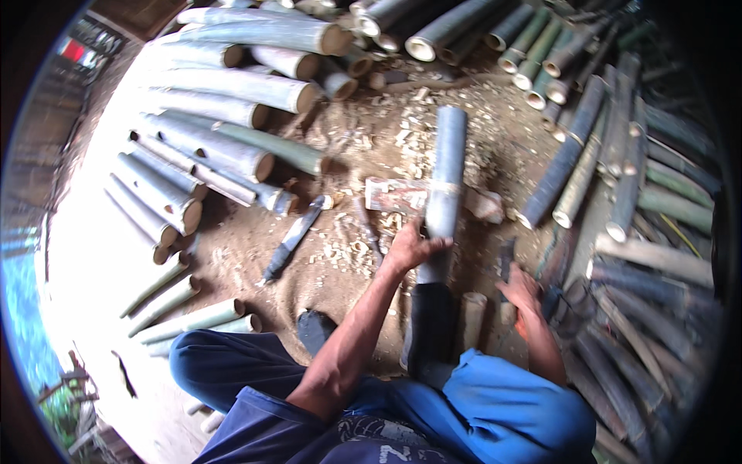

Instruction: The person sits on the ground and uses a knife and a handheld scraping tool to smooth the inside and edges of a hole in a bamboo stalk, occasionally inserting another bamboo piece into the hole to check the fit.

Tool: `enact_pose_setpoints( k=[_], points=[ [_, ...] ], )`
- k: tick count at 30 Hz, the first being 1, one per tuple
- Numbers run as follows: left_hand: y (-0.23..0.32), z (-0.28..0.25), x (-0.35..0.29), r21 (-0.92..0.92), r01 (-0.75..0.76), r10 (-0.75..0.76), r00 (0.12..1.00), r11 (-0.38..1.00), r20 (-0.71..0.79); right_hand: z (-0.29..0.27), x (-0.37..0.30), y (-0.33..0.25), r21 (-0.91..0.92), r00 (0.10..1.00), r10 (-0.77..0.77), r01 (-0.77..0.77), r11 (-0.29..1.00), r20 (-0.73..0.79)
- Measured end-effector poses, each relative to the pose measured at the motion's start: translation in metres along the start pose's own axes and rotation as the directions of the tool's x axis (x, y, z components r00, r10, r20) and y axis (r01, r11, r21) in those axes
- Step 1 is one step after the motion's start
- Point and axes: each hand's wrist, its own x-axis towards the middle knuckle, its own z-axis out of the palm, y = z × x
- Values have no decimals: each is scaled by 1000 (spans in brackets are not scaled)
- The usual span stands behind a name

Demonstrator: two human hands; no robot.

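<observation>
A thick grey bamboo pole (449,158) lies lengthwise in front of me, its near end by my dark-clad lower leg (430,325). My left hand (412,246) is closed on its near part, the thumb across the top and the other fingers partly hidden. Under the pole a worn wooden block (394,196) lies crosswise. To the right, low beside the pole, my right hand (522,289) is closed around a dark narrow tool (507,259); its exact kind cannot be made out. A short pale bamboo piece (473,321) stands between that hand and my leg.
Pale wood shavings (340,251) litter the brown ground. Cut bamboo poles (232,91) lie stacked at left, with more piles at the back (433,35) and right (618,332). A dark-wrapped tool (294,238) lies left of the block.
</observation>
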Motion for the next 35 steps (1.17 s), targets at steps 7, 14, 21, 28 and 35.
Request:
enact_pose_setpoints(
  k=[7,14,21,28,35],
  points=[
    [-93,-144,-67,497,740,40,540,453,-841,-22,2,13,-76,995,-9,2,997,-97],
    [-112,-166,-107,356,698,-3,457,622,-889,-65,-13,-62,296,812,-156,374,879,-562],
    [-23,-136,-120,156,213,-16,637,965,-771,-50,-68,-142,594,694,-484,714,370,-533],
    [53,-15,-114,-564,-130,-12,971,815,-240,-32,-55,-194,866,803,-338,406,-291,-490],
    [-83,-39,-15,263,71,103,798,962,-594,21,-4,-117,362,526,39,527,769,-850]
  ],
)
